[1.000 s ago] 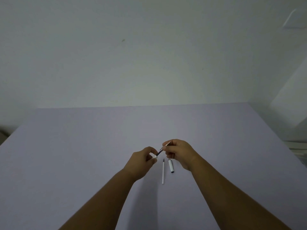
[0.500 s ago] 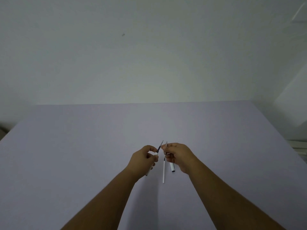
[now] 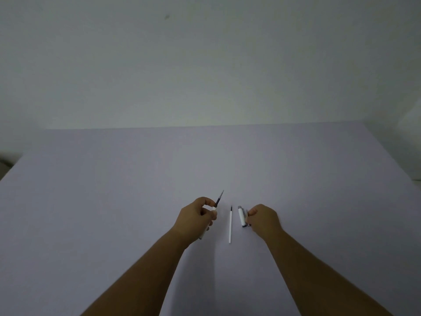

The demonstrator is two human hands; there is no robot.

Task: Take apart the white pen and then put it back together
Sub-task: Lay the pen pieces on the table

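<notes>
The white pen lies in parts on a pale lilac table (image 3: 114, 201). My left hand (image 3: 196, 220) grips the white pen barrel (image 3: 204, 233), which is tilted up and away, and a dark ink tip (image 3: 219, 198) sticks out of its top. Between my hands a thin white refill tube (image 3: 230, 226) rests flat on the table. Just right of it lies the white cap (image 3: 242, 216) with a grey clip. My right hand (image 3: 264, 221) rests low on the table with curled fingers touching the cap's clip side. What its fingertips pinch is hidden.
A plain pale wall (image 3: 205, 65) rises behind the table's far edge. The table's left edge (image 3: 13, 165) and right edge (image 3: 391, 153) slope away at the sides.
My hands have drawn apart. My right hand has come off the pen's tip and dropped down to the right, beside the cap. My left hand has tilted the barrel's tip upward.
</notes>
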